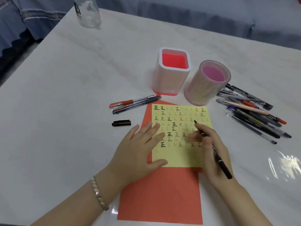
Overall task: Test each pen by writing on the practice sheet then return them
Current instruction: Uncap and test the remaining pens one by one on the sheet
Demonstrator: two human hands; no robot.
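Note:
A yellow practice sheet (pixel 179 157) with rows of written characters lies on an orange sheet (pixel 161 196). My left hand (pixel 138 154) rests flat on the yellow sheet's left edge, fingers straight. My right hand (pixel 210 149) grips a black marker (pixel 216 154), its tip touching the sheet's right side. The marker's black cap (pixel 121 123) lies on the table to the left. Two pens, a red one (pixel 130 101) and a dark one (pixel 135 106), lie above the cap. A pile of several pens (pixel 252 115) lies at the right.
A square pink-white pen holder (pixel 171 88) and a round pink holder (pixel 205 88), both with nothing inside, stand behind the sheet. A clear bottle (pixel 88 12) stands at the table's far left corner. The white marble table (pixel 65 95) has a glossy cover.

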